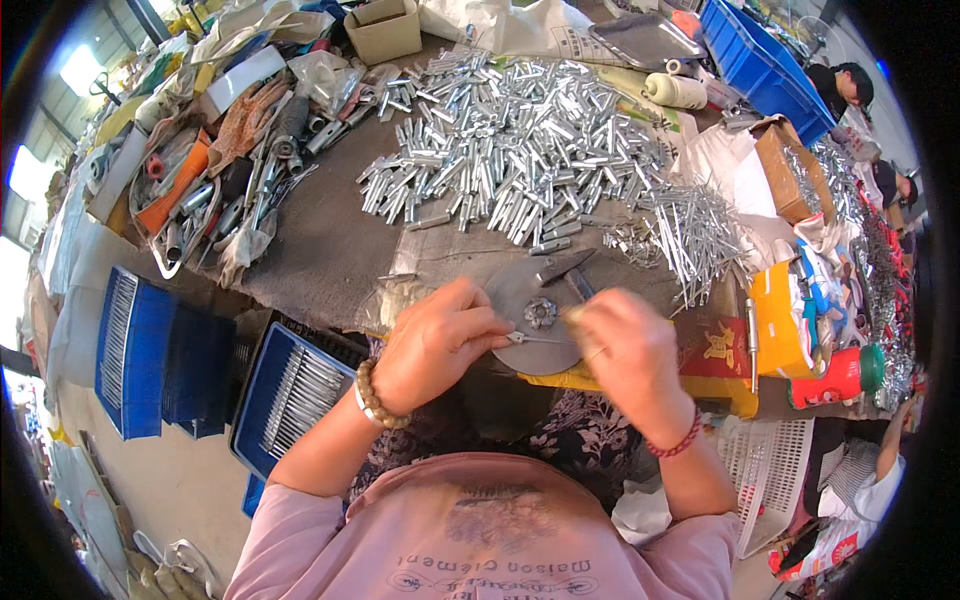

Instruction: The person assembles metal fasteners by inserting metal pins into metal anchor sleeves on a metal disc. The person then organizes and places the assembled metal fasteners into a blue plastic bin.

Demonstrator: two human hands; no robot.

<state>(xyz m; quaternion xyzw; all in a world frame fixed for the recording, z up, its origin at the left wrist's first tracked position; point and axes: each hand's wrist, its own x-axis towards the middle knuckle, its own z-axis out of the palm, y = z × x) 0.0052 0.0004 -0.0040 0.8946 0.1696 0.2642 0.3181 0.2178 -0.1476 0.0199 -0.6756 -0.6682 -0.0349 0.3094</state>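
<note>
Both hands are working right over a round grey metal disc (540, 300) at the near edge of the surface (330, 250). Left hand (435, 345) has its fingers pinched on a thin metal pin (535, 339) lying across the disc. Right hand (628, 350) is blurry, fingers curled, can't tell what's in them. A big heap of silver tubes (510, 140) sits just behind the disc.

Cluttered dark worktable (330, 250), pale concrete floor (170, 480), blue crates (150, 360) at left, blue bin (760, 60) top right, bright daylight through windows (80, 70) upper left
</note>
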